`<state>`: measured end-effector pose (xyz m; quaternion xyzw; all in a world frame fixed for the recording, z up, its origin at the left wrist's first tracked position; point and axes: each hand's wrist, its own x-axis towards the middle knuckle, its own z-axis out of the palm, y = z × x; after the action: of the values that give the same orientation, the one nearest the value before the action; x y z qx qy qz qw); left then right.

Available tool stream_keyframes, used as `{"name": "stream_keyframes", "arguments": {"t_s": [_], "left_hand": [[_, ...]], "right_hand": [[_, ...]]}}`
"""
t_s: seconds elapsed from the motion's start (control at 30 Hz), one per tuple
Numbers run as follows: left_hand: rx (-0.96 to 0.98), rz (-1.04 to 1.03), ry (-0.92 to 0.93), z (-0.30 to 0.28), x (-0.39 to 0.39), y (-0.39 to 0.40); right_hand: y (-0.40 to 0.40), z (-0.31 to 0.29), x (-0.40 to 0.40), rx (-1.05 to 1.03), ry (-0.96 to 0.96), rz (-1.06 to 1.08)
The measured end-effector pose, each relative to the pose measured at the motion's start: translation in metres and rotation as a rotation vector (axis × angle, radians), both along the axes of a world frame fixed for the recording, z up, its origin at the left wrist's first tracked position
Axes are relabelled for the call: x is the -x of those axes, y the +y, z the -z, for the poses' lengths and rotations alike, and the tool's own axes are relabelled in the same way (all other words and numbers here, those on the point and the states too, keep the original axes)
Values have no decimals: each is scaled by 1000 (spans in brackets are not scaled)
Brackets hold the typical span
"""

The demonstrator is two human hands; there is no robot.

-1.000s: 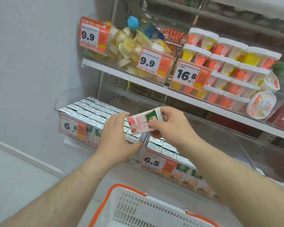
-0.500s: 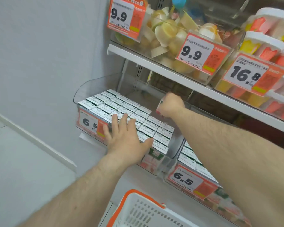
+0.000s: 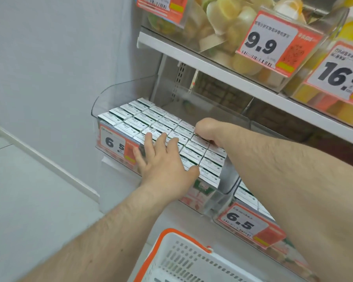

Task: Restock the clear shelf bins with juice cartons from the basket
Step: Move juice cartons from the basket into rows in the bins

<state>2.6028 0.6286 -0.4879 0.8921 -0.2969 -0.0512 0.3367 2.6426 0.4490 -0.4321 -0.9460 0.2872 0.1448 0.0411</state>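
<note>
Clear bin (image 3: pixel 102 102) of juice cartons (image 3: pixel 167 123), left hand (image 3: pixel 165 165) flat atop, right hand (image 3: pixel 209 130) grip unclear

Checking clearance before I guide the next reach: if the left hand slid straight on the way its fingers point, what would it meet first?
More carton tops in the clear bin; the left hand already rests flat on that packed layer.

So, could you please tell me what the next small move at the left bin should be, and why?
Probably press the carton under the right hand level with its row. That hand is down at the bin's right rear edge, while the left hand rests flat on the front cartons.
</note>
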Motion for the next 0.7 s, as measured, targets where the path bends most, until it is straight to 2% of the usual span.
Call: {"name": "stream_keyframes", "arguments": {"t_s": [0.07,0.13,0.2,0.27,0.37,0.43,0.5,0.6,0.7], "left_hand": [[13,-18,-25,-4,5,0],[86,-24,-118,-9,16,2],[241,20,-219,-13,31,5],[353,123,-261,-15,48,8],[379,275,-138,-17,74,11],[304,357,-87,-12,91,10],[131,452,-68,-1,109,8],[-133,599,49,27,137,3],[-280,731,108,57,162,0]], "right_hand": [[10,-3,0,6,13,73],[15,-5,3,179,116,-47],[21,-9,19,320,135,-149],[26,-16,40,397,38,-176],[38,-25,78,327,-281,-154],[57,-27,110,301,-519,-155],[74,-19,144,335,-805,-247],[87,10,207,251,-1179,-273],[88,56,277,92,-1243,-114]]}}
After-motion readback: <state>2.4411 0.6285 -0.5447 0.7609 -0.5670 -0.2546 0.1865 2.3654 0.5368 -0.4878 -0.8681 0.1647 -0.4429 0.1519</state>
